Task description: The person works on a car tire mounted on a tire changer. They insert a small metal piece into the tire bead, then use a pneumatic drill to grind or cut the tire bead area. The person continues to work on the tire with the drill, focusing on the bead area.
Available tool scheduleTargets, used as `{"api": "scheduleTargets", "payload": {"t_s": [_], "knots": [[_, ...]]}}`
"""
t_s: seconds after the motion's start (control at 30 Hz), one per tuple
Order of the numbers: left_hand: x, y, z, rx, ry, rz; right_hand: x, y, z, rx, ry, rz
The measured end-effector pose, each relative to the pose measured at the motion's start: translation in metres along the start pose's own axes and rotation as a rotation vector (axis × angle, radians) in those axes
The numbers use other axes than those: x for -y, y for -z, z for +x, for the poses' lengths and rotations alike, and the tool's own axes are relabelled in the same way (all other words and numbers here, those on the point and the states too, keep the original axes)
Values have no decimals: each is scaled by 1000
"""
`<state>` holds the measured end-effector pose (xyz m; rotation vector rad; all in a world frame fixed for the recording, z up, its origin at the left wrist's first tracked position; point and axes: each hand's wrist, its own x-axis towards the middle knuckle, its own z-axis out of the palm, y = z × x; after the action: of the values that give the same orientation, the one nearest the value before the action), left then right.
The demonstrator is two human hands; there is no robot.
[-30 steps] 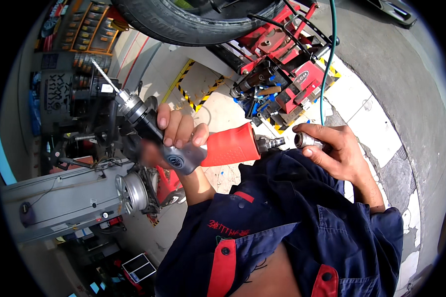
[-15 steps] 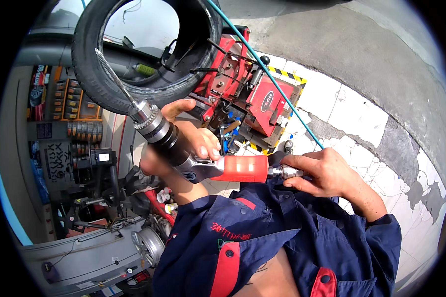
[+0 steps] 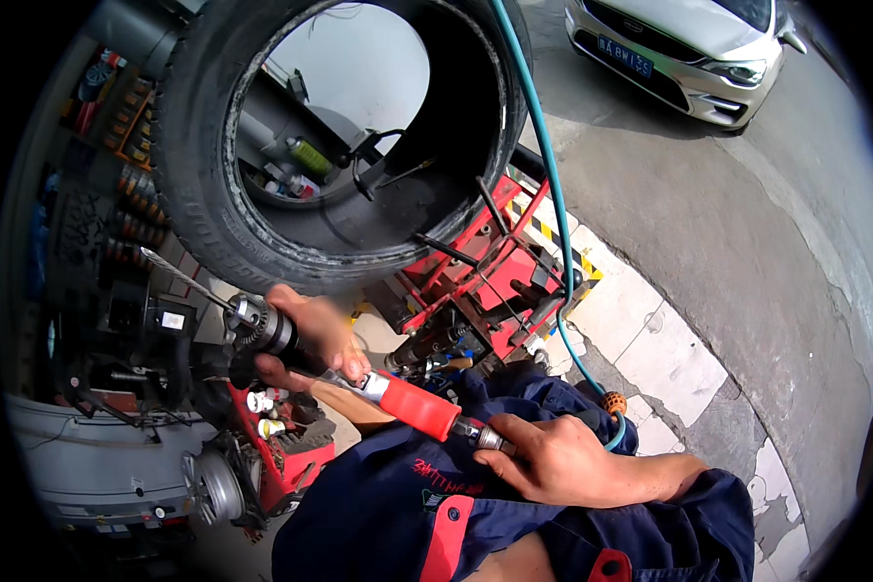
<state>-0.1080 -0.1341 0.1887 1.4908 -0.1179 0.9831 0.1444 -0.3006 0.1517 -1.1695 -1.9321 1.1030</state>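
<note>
Fingers of the left hand (image 3: 318, 330) wrap the body of a pistol-grip air drill (image 3: 419, 407), partly blurred, while the right hand (image 3: 563, 466) pinches a metal hose coupling (image 3: 492, 439) between thumb and forefinger at the end of the drill's red handle; whether it is fully seated, I cannot tell. The drill is in front of the person's chest, its twist bit (image 3: 186, 279) pointing up and left, below a tyre (image 3: 189, 184) near a red metal stand (image 3: 514, 291). A teal hose (image 3: 550, 175) curls in by the right wrist.
</note>
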Motion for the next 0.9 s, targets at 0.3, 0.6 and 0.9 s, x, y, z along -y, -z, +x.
{"api": "scheduleTargets", "payload": {"t_s": [0.3, 0.6, 0.9], "knots": [[-9, -7, -13, -237, 14, 298, -74, 45, 121, 711, -24, 356], [103, -134, 59, -1680, -24, 163, -128, 163, 194, 643, 877, -54], [208, -275, 115, -2158, -462, 165, -140, 169, 140, 1110, 1219, 2]]}}
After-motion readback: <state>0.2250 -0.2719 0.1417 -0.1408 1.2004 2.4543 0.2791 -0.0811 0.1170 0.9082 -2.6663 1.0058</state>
